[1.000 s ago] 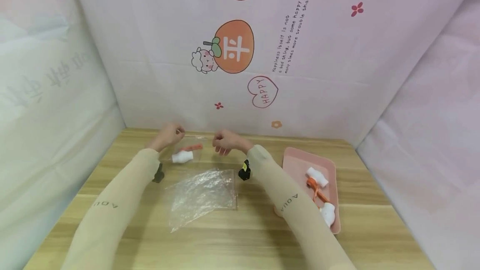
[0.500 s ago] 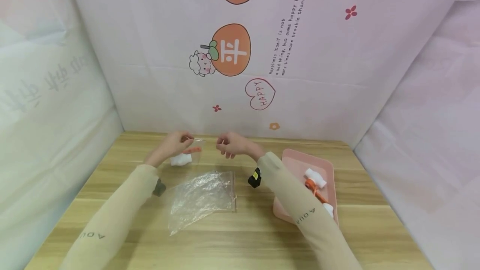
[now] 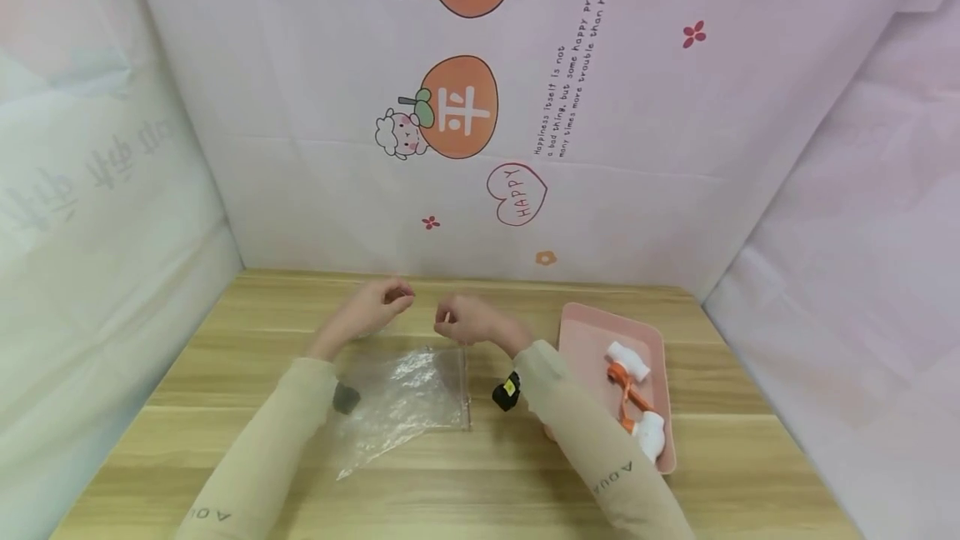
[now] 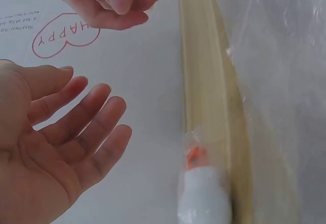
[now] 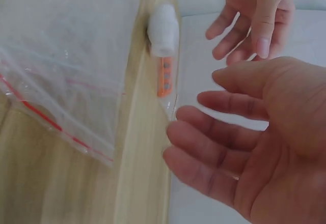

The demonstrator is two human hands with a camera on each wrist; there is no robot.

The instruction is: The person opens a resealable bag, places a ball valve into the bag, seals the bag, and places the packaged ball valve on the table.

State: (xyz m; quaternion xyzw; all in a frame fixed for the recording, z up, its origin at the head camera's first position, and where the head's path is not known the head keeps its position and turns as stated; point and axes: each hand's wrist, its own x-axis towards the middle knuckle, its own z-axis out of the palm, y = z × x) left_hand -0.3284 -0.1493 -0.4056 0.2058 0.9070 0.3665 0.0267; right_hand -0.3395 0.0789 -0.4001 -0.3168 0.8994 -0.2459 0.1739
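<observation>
My left hand (image 3: 363, 315) hovers over the back of the table, its fingers loosely bent and holding nothing. Facing it from the right is my right hand (image 3: 472, 321), likewise without anything in its relaxed fingers. A small clear bag holds a white rounded piece (image 4: 205, 196) and an orange strip (image 5: 165, 76) with dark squares; in the head view the left hand and forearm hide it. Nearer the body lies a larger clear zip bag (image 3: 412, 398), wrinkled and flat, with a red line (image 5: 51, 122) along its closure.
On the right stands a pink tray (image 3: 581, 340), partly behind the right sleeve. Inside are white pieces (image 3: 628, 361) and orange parts (image 3: 636, 397). A printed cloth (image 3: 622, 215) rises behind the table's back edge, with more cloth on both sides.
Both hands have come nearer the body, and the left has also shifted right, covering the small filled bag in the head view. The larger bag stays on the table.
</observation>
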